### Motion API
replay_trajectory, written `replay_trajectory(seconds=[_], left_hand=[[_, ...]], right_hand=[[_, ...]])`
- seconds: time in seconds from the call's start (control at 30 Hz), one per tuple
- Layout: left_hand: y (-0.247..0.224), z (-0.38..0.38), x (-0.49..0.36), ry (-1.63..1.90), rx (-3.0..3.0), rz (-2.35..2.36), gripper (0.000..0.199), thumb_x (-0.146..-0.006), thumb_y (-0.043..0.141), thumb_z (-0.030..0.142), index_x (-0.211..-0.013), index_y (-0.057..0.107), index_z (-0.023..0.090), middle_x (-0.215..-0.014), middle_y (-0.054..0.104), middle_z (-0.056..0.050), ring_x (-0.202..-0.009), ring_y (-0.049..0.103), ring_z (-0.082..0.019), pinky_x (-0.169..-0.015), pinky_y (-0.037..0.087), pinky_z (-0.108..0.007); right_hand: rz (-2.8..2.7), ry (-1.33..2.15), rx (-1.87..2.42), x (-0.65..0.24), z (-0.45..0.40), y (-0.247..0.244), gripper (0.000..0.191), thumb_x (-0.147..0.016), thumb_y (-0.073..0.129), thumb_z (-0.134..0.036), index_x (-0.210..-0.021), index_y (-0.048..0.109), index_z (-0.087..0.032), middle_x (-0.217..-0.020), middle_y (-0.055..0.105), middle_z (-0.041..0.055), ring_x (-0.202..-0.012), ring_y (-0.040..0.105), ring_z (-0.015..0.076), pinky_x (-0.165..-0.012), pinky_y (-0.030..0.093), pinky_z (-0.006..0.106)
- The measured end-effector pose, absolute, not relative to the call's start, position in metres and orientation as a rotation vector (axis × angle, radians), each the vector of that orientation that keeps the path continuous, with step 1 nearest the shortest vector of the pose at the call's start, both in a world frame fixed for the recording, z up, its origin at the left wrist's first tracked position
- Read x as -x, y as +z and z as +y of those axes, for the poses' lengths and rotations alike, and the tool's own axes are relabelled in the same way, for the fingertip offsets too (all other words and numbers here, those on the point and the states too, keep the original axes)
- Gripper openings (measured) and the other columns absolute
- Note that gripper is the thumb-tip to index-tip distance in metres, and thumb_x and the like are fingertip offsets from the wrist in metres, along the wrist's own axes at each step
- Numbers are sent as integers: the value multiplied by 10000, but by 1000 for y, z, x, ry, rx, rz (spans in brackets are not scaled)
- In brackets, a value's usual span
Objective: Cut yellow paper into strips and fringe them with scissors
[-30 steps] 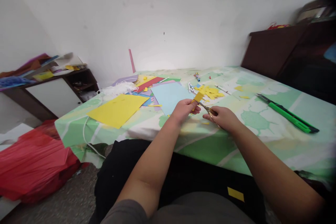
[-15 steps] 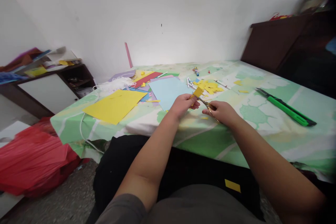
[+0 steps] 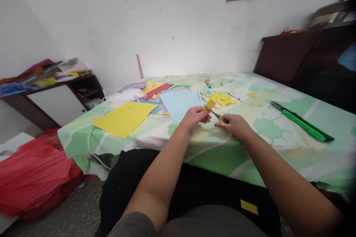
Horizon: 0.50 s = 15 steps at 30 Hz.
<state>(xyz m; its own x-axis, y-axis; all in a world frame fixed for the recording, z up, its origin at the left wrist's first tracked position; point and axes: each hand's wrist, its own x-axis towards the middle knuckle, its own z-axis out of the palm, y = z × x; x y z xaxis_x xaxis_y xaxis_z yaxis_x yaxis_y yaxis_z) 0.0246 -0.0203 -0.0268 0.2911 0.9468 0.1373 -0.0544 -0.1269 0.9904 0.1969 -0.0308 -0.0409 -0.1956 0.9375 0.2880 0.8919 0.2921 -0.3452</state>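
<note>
Between the fingers of my left hand is a small piece of yellow paper, held above the table's near side. My right hand grips a pair of scissors by the handles. The blades point left and meet the yellow paper close to my left fingertips; whether they are cutting through it is too small to tell. Just beyond my hands lies a heap of yellow paper scraps, with several white markers beside it. A light blue sheet lies behind my left hand.
A green utility knife lies at the right on the patterned tablecloth. A large yellow sheet, white cord and coloured papers cover the left side. One yellow piece rests on my lap. A red bag stands on the floor.
The camera view has tilted slightly upward, so everything sits lower in the picture. The yellow paper has tipped a little in my left hand; both hands keep their holds.
</note>
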Motion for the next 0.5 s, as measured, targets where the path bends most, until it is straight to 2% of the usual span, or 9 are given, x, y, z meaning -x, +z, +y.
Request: replay_trajectory(seconds=[0.23, 0.5], left_hand=[[-28, -20, -25, 1136, -1396, 884, 156, -663, 564, 266, -666, 551, 110, -618, 601, -35, -538, 553, -89, -562, 438, -225], [-27, -19, -24, 1186, -1356, 904, 180, -664, 573, 291, -675, 548, 113, -600, 594, -22, -531, 545, -87, -607, 446, -260]], right_hand=[[-2136, 130, 1639, -198, -31, -41, 421, -642, 435, -595, -514, 378, -197, -512, 463, -12, -488, 388, 115, -442, 232, 226], [-2157, 136, 1615, -197, -33, -40, 436, -634, 419, -621, -528, 404, -198, -526, 481, -6, -485, 398, 114, -446, 231, 231]])
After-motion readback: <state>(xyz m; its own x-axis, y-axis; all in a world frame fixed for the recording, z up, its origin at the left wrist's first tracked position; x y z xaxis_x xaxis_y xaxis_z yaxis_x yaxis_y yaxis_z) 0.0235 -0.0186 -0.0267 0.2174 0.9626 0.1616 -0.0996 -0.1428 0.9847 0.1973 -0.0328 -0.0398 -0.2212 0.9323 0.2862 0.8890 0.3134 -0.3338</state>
